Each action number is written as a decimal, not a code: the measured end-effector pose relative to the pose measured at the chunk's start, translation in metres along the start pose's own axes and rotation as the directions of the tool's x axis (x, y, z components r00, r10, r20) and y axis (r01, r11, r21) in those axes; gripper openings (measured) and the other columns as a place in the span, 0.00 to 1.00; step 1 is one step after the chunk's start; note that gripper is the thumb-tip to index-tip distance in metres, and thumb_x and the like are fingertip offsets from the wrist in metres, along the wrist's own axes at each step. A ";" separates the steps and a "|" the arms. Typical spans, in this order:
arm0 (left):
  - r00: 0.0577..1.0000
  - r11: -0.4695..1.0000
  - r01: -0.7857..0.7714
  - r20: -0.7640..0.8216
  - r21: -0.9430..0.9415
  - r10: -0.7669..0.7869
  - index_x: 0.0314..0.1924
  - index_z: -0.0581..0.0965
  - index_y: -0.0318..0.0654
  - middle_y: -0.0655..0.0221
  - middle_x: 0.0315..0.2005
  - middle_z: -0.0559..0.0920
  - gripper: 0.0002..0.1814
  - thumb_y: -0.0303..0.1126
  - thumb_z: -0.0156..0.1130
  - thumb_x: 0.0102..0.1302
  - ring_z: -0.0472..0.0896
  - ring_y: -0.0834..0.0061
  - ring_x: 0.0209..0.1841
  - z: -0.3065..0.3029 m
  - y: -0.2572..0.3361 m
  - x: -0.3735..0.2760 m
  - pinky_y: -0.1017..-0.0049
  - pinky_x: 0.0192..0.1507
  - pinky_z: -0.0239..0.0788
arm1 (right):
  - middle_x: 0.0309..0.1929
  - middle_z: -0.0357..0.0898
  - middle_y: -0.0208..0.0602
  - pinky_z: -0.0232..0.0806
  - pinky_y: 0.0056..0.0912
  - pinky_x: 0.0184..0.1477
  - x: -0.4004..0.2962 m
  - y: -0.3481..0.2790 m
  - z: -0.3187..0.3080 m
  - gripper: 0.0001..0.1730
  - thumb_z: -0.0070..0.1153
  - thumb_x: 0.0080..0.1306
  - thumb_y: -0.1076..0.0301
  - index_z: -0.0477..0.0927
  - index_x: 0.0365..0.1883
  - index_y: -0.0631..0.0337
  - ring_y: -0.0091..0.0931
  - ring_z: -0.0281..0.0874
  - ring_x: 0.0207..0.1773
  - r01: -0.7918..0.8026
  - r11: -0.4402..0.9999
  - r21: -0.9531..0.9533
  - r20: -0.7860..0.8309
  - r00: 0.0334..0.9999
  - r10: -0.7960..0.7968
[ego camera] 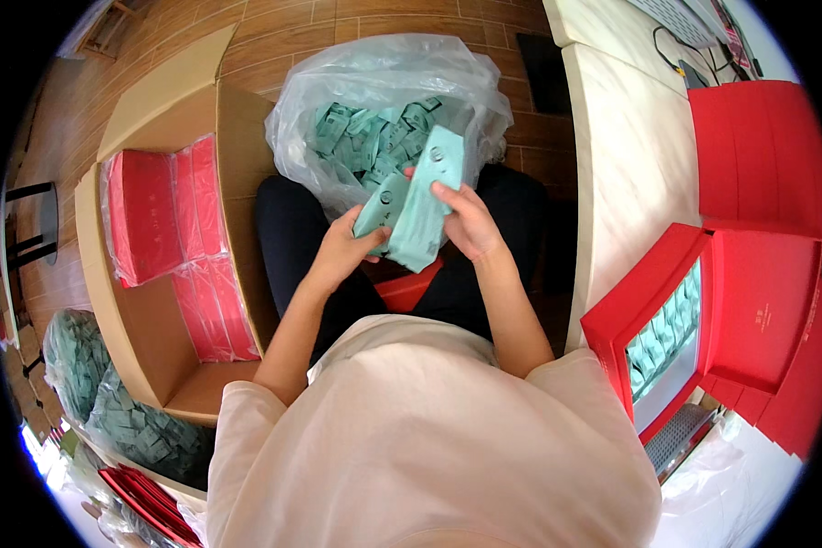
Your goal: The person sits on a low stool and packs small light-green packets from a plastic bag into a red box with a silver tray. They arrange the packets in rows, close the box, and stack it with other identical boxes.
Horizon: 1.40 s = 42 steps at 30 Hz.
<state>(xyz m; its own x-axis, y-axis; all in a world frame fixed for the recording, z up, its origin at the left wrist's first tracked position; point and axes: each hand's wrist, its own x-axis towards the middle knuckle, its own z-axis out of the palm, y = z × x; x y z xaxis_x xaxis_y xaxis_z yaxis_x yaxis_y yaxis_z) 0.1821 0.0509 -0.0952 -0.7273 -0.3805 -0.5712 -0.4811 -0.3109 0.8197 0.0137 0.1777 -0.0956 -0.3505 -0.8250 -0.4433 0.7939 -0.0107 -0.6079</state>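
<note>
My left hand (353, 240) grips a pale green printed packet (382, 205) by its lower end. In my right hand (467, 219) is another pale green packet (428, 198), held upright with the thumb on its face. The two packets overlap slightly in front of my lap. Just beyond them a clear plastic bag (390, 58) stands open between my knees. Many small green packets (356, 140) lie loose inside it. To my right, a red gift box (647, 274) with its lid raised sits on the light tabletop; green packets (668, 329) are lined up in rows within it.
On my left stands an open cardboard carton (157, 342) holding plastic-wrapped red boxes (198, 198). Behind it are more clear bags of green packets (144, 418). Flat red boxes (760, 151) cover part of the marble-look table (623, 130) on the right. The floor (397, 17) is wood-patterned.
</note>
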 end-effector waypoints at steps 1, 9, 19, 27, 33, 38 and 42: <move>0.999 0.998 -0.014 0.038 0.066 0.011 0.53 0.74 0.36 0.68 0.38 0.80 0.20 0.33 0.64 0.61 0.79 0.80 0.37 -0.005 0.003 0.000 0.78 0.31 0.76 | 0.53 0.77 0.33 0.60 0.32 0.61 -0.002 -0.002 0.004 0.23 0.59 0.65 0.63 0.72 0.56 0.63 0.26 0.72 0.57 -0.006 0.991 -0.133 0.028 1.000 0.010; 0.938 0.850 -0.323 -0.022 -0.415 0.345 0.72 0.51 0.44 0.59 0.63 0.66 0.49 0.31 0.71 0.56 0.67 0.69 0.63 -0.007 0.015 -0.014 0.69 0.64 0.59 | 0.53 0.76 0.35 0.66 0.36 0.59 0.005 0.017 0.013 0.23 0.58 0.66 0.63 0.71 0.57 0.61 0.29 0.74 0.56 -0.082 0.954 0.289 -0.166 0.977 0.134; 0.821 0.782 -0.509 -0.475 -0.360 0.316 0.70 0.56 0.38 0.68 0.43 0.74 0.32 0.43 0.52 0.72 0.75 0.72 0.47 -0.010 0.004 -0.007 0.71 0.52 0.67 | 0.47 0.78 0.37 0.67 0.35 0.51 -0.011 0.036 0.035 0.23 0.59 0.65 0.61 0.71 0.54 0.62 0.32 0.77 0.48 0.061 0.981 -0.183 -0.380 0.916 -0.128; 0.870 0.875 -0.466 -0.115 0.126 0.480 0.72 0.39 0.37 0.51 0.66 0.54 0.60 0.38 0.73 0.52 0.56 0.58 0.69 0.027 -0.002 -0.016 0.64 0.69 0.48 | 0.43 0.79 0.50 0.66 0.37 0.51 -0.009 0.048 0.048 0.24 0.60 0.63 0.60 0.70 0.49 0.68 0.37 0.77 0.47 0.117 0.723 -0.681 -0.291 0.863 -0.414; 0.881 0.808 -0.442 0.021 0.390 0.472 0.71 0.40 0.36 0.43 0.65 0.53 0.62 0.33 0.75 0.46 0.60 0.49 0.67 0.026 0.007 -0.025 0.62 0.66 0.55 | 0.55 0.72 0.47 0.61 0.34 0.58 -0.014 0.055 0.045 0.29 0.48 0.71 0.51 0.64 0.58 0.68 0.32 0.70 0.57 0.102 0.886 -0.452 -0.289 0.923 -0.253; 0.865 0.876 -0.391 -0.212 0.283 0.454 0.71 0.42 0.38 0.47 0.64 0.58 0.56 0.28 0.68 0.49 0.62 0.54 0.66 0.035 -0.006 -0.019 0.64 0.66 0.55 | 0.52 0.74 0.51 0.62 0.36 0.56 -0.018 0.056 0.048 0.30 0.39 0.74 0.48 0.65 0.59 0.68 0.36 0.72 0.54 0.184 0.709 -0.681 -0.132 0.921 -0.366; 0.940 0.953 -0.302 -0.160 0.030 0.303 0.72 0.44 0.41 0.53 0.62 0.61 0.48 0.25 0.57 0.54 0.66 0.59 0.63 0.013 -0.009 -0.018 0.67 0.64 0.57 | 0.38 0.80 0.51 0.69 0.37 0.42 -0.020 0.039 0.043 0.18 0.46 0.71 0.63 0.71 0.53 0.65 0.38 0.80 0.38 0.248 0.470 -0.847 -0.062 0.832 -0.551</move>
<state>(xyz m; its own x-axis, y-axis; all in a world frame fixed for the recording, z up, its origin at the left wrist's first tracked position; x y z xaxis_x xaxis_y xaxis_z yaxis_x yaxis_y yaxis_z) 0.1931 0.0723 -0.0913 -0.7510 -0.5906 -0.2954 -0.2535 -0.1551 0.9548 0.0732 0.1695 -0.0818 -0.7599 -0.6458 -0.0745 -0.1347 0.2686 -0.9538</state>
